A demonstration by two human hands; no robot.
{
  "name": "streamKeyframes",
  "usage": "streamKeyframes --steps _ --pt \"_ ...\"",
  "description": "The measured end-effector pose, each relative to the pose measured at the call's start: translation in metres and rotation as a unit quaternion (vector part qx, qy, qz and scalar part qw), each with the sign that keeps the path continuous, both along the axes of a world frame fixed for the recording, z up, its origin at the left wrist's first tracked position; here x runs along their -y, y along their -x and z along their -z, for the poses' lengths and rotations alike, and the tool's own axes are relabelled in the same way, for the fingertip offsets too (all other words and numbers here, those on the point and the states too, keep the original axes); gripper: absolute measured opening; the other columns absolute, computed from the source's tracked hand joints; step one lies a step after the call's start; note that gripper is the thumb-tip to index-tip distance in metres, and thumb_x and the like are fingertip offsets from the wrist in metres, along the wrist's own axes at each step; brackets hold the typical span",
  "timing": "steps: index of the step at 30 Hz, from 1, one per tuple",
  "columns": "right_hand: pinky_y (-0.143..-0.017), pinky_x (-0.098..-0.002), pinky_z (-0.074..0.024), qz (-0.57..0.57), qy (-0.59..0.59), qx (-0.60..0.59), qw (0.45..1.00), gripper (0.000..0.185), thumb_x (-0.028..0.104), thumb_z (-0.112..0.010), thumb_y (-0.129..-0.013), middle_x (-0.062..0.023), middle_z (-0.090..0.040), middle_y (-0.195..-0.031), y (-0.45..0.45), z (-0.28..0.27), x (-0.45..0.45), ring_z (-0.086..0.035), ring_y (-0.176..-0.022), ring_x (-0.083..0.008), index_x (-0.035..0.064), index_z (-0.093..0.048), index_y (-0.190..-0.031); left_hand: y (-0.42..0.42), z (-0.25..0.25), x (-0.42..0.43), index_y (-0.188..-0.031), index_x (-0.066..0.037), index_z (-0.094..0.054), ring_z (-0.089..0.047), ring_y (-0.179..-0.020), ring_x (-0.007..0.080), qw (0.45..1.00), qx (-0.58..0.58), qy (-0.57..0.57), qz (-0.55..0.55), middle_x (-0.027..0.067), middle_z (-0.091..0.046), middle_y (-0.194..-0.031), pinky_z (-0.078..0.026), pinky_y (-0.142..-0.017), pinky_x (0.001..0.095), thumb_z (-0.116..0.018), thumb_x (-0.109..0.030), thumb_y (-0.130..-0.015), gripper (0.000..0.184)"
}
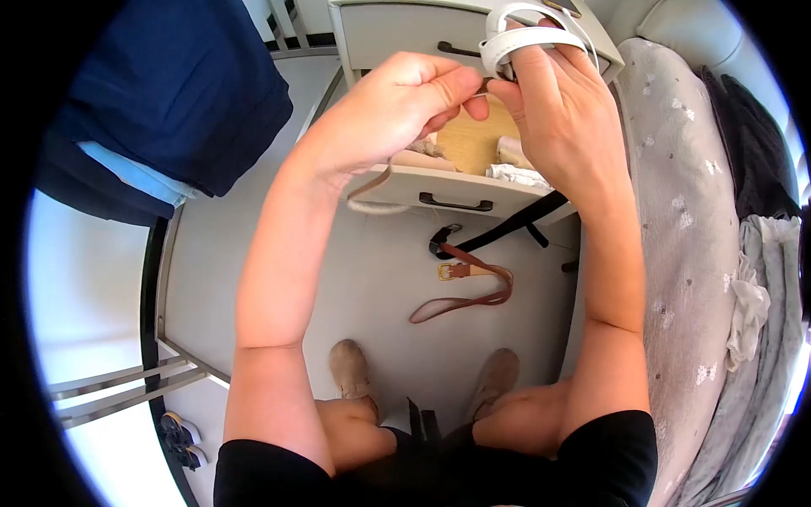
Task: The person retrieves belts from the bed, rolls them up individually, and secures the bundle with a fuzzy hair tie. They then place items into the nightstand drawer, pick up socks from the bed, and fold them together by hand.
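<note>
My right hand (568, 118) is closed on a white belt (534, 37), which is looped in rings around its fingers, over the dresser. Just left of it, my left hand (431, 91) pinches a narrow strip that seems to be part of the same belt; its underside looks brown. A pale strap (382, 179) hangs below my left wrist in front of the drawer, and its link to the belt is hidden. Under both hands is the open drawer (397, 179), with rolled pale items (517, 175) inside.
A brown belt (498, 291) with a gold buckle and a black belt (515, 221) lie on the floor by the drawer. The bed (672, 211) runs along the right. Dark blue clothes (182, 93) hang at left. Shoes (182, 439) sit at lower left.
</note>
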State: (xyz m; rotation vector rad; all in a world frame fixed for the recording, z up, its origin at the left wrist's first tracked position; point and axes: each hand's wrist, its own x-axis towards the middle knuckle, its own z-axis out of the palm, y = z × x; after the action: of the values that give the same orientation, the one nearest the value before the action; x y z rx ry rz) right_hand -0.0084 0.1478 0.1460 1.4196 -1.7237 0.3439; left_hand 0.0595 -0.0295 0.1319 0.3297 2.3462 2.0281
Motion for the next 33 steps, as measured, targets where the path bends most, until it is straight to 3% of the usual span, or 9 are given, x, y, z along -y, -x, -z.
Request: streamKeyframes --steps 6,10,14,18,21,25,28,32,33 --pt "-0.083 -0.0403 -0.0444 0.043 -0.014 0.012 0.999 0.031 0.012 -0.06 -0.086 -0.015 -0.063 -0.085 0.004 -0.002 -0.004 -0.057 -0.091 -0.034 -0.0026 -0.054 -0.112 -0.008 -0.006 0.0 -0.1 0.0 -0.062 -0.053 -0.074 0.0022 0.983 -0.125 0.117 -0.061 -0.0008 -0.063 -0.088 -0.043 -0.066 0.0188 -0.067 -0.016 -0.086 0.022" --pt "-0.083 -0.0412 -0.0444 0.032 -0.043 0.085 0.995 0.029 0.012 -0.057 -0.088 -0.0152 -0.061 -0.081 -0.002 0.0 -0.003 -0.057 -0.088 -0.0358 -0.0039 -0.052 -0.112 -0.011 -0.009 -0.012 -0.115 0.0 -0.054 -0.057 -0.078 0.0044 0.963 -0.163 0.156 -0.15 0.0004 -0.061 -0.082 -0.045 -0.069 0.02 -0.069 -0.005 -0.082 0.037" --pt "-0.085 -0.0385 -0.0452 0.009 -0.042 0.069 0.997 0.026 0.014 -0.059 -0.086 -0.0085 -0.059 -0.072 0.003 0.01 -0.001 -0.059 -0.074 -0.0279 -0.0015 -0.053 -0.106 -0.011 -0.01 -0.022 -0.125 -0.001 -0.05 -0.048 -0.062 0.0016 0.97 -0.184 0.01 -0.16 0.0006 -0.059 -0.079 -0.035 -0.052 0.0167 -0.07 -0.006 -0.081 0.048" --pt "-0.089 -0.0344 -0.0451 0.031 -0.055 0.024 0.998 0.03 0.018 -0.062 -0.083 -0.0022 -0.057 -0.067 0.005 0.024 0.004 -0.058 -0.065 -0.0198 -0.0004 -0.052 -0.106 -0.009 -0.013 -0.015 -0.117 0.0 -0.06 -0.04 -0.054 0.0004 0.953 -0.185 0.128 -0.202 0.0016 -0.062 -0.079 -0.031 -0.046 0.0174 -0.071 -0.012 -0.082 0.038" --pt "-0.09 -0.0351 -0.0454 0.006 -0.029 -0.017 0.999 0.037 0.021 -0.063 -0.083 -0.0041 -0.056 -0.067 0.011 0.036 0.012 -0.058 -0.066 -0.0195 -0.0048 -0.052 -0.108 -0.004 -0.005 -0.017 -0.101 0.0 -0.07 -0.046 -0.055 0.0013 0.908 -0.268 0.17 -0.273 0.0032 -0.068 -0.085 -0.038 -0.047 0.0183 -0.07 -0.014 -0.083 0.023" --pt "-0.09 -0.0363 -0.0452 -0.018 -0.001 -0.011 1.0 0.044 0.021 -0.062 -0.083 -0.0063 -0.056 -0.067 0.008 0.044 0.018 -0.057 -0.065 -0.0197 -0.0114 -0.052 -0.11 -0.004 0.002 -0.023 -0.093 0.001 -0.067 -0.065 -0.064 0.0246 0.745 -0.399 0.434 -0.313 0.0128 -0.067 -0.085 -0.052 -0.056 0.0286 -0.062 -0.005 -0.082 0.013" --pt "-0.093 -0.0376 -0.0411 0.012 -0.037 0.026 0.999 0.048 0.026 -0.059 -0.084 -0.0076 -0.057 -0.068 0.003 0.043 0.019 -0.057 -0.066 -0.0217 -0.0127 -0.048 -0.11 0.005 0.011 -0.021 -0.079 -0.003 -0.056 -0.062 -0.059 0.0287 0.75 -0.423 0.401 -0.314 0.0095 -0.061 -0.072 -0.049 -0.051 0.0368 -0.06 -0.009 -0.081 0.007" --pt "-0.088 -0.0347 -0.0417 -0.005 -0.022 0.032 0.999 0.049 0.031 -0.056 -0.085 -0.0069 -0.052 -0.067 0.003 0.043 0.023 -0.054 -0.067 -0.021 -0.0117 -0.049 -0.107 0.003 0.006 -0.019 -0.088 0.0 -0.058 -0.062 -0.063 0.0281 0.841 -0.356 0.256 -0.315 0.0145 -0.062 -0.077 -0.05 -0.056 0.0321 -0.058 -0.006 -0.084 0.007" --pt "-0.085 -0.0328 -0.042 0.001 0.001 0.007 1.0 0.047 0.034 -0.055 -0.086 -0.0047 -0.049 -0.065 0.002 0.044 0.024 -0.052 -0.066 -0.0203 -0.0082 -0.051 -0.105 0.0 0.004 -0.017 -0.095 0.002 -0.06 -0.062 -0.065 0.0216 0.882 -0.292 0.225 -0.294 0.0137 -0.062 -0.079 -0.049 -0.06 0.0297 -0.056 -0.007 -0.087 0.012"
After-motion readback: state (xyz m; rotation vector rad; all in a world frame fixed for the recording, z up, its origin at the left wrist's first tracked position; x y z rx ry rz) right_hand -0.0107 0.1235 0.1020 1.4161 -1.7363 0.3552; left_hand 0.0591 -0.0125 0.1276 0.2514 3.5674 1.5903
